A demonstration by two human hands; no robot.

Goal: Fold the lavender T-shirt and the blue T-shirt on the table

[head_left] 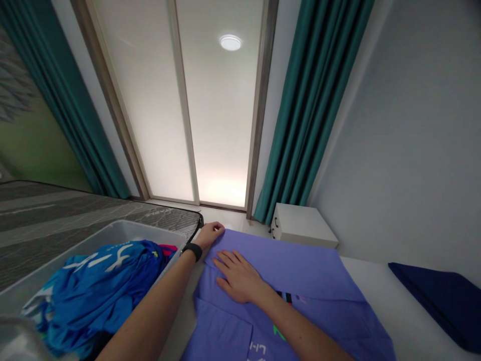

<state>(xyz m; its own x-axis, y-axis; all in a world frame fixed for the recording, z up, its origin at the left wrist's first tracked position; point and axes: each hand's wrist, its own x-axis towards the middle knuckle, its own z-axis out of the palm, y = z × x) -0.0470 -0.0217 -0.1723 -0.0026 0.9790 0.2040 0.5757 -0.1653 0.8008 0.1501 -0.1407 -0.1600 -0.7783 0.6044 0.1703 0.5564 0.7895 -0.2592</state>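
At the table (370, 286), the right hand (239, 277) lies flat.

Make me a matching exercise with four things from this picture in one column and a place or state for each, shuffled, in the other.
Column one
1. Left hand
2. Right hand
3. Blue clothes
4. White cabinet

Column two
A. Heaped in the translucent bin
B. Near the foot of the right-hand teal curtain
C. Fingers curled at a far corner of the purple garment
D. Spread flat on the purple garment

Pairs: 1-C, 2-D, 3-A, 4-B
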